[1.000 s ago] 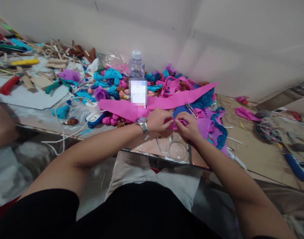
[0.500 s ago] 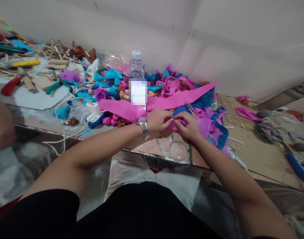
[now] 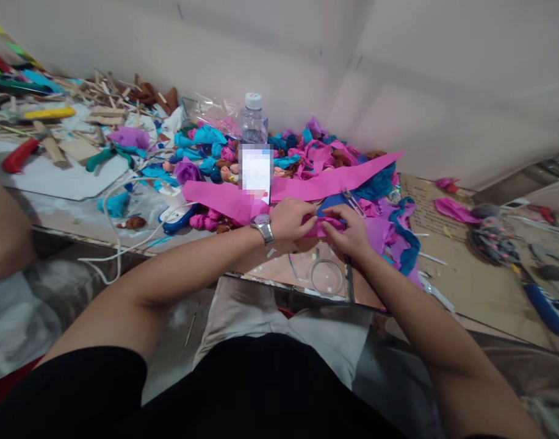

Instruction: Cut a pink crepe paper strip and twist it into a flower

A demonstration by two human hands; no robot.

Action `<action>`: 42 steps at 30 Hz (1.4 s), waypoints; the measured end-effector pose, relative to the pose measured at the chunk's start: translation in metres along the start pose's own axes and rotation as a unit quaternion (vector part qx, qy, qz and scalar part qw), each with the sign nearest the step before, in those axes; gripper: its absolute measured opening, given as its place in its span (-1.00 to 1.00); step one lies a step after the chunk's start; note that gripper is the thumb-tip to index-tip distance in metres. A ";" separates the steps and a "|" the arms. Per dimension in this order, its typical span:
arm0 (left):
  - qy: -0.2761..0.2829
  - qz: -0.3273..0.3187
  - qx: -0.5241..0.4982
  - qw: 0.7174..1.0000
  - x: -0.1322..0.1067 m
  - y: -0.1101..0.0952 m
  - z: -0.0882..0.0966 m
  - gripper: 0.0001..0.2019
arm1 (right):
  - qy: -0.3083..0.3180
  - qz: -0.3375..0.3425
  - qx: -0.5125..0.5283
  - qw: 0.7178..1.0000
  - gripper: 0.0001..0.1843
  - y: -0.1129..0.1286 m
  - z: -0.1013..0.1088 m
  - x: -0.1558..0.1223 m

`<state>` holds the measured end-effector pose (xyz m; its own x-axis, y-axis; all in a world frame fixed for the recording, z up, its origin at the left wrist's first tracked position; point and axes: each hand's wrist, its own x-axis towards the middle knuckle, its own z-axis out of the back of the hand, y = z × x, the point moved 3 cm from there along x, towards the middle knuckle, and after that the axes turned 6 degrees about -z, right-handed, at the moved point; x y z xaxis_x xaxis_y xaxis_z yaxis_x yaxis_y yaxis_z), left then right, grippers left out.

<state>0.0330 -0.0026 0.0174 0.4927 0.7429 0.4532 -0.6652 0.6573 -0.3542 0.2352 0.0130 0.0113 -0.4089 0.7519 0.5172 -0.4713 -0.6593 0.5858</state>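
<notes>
Between my fingers, over the table's front part, is a strip of pink crepe paper (image 3: 324, 228). My left hand (image 3: 291, 219), with a watch at the wrist, pinches its left end. On its right side my right hand (image 3: 350, 229) grips the same strip with thumb and fingers. Longer pink crepe strips (image 3: 323, 185) lie just beyond my hands. A pair of small metal snips (image 3: 354, 203) rests on blue paper behind my right hand. A clear tape ring (image 3: 326, 276) lies on the table below my hands.
A phone (image 3: 256, 174) leans before a clear bottle (image 3: 253, 119) amid many paper flowers. To the left are a white cable (image 3: 119, 231), red-handled pliers (image 3: 21, 155) and wood scraps. Cardboard (image 3: 444, 244) covers the right side. Another person's arm (image 3: 5, 225) is at far left.
My right hand's fingers have shifted slightly, parting a little from my left hand's fingertips. Both hands stay in the same place on the pink strip.
</notes>
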 end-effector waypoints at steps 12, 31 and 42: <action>-0.013 0.006 0.006 1.000 -0.001 0.002 0.000 -0.71 | -0.007 0.007 -0.004 1.000 -0.80 0.003 0.001 0.000; -0.030 0.039 0.017 0.999 0.000 0.005 0.002 -0.70 | -0.030 0.009 -0.012 0.999 -0.80 0.002 0.004 0.002; -0.029 0.003 -0.027 0.999 -0.001 0.001 0.000 -0.72 | -0.050 0.001 -0.017 0.999 -0.78 0.000 0.005 0.002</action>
<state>0.0322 -0.0022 0.0164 0.4547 0.7394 0.4965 -0.6355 0.6600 -0.4007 0.2384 0.0142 0.0151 -0.3300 0.7456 0.5790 -0.4969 -0.6587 0.5649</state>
